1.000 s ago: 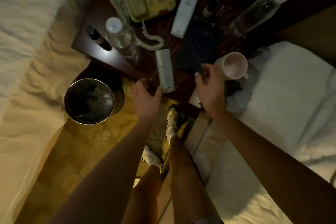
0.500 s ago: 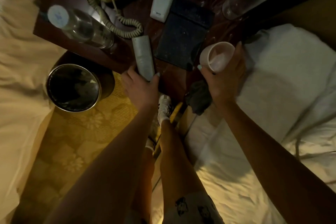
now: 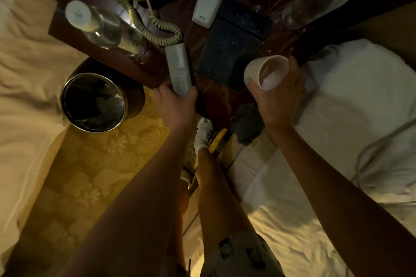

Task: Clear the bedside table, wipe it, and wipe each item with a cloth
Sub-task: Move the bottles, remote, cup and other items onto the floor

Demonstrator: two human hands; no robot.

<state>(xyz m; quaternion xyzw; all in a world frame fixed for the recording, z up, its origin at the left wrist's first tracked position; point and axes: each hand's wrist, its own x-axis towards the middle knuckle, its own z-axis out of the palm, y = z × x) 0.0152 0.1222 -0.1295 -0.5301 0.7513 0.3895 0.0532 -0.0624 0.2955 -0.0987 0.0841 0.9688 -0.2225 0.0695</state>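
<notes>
My left hand [image 3: 175, 108] grips the remote [image 3: 179, 67] by its end, fingers curled; my right hand [image 3: 276, 99] clasps the cup [image 3: 266, 72]. Lifting the remote might snag the phone cord [image 3: 139, 22] beside it.

dim, warm, blurred, wide-angle distortion

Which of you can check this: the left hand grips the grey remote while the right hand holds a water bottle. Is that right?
Not quite. The head view shows the right hand holding the white cup, not a water bottle. The left hand does grip the grey remote.
</notes>
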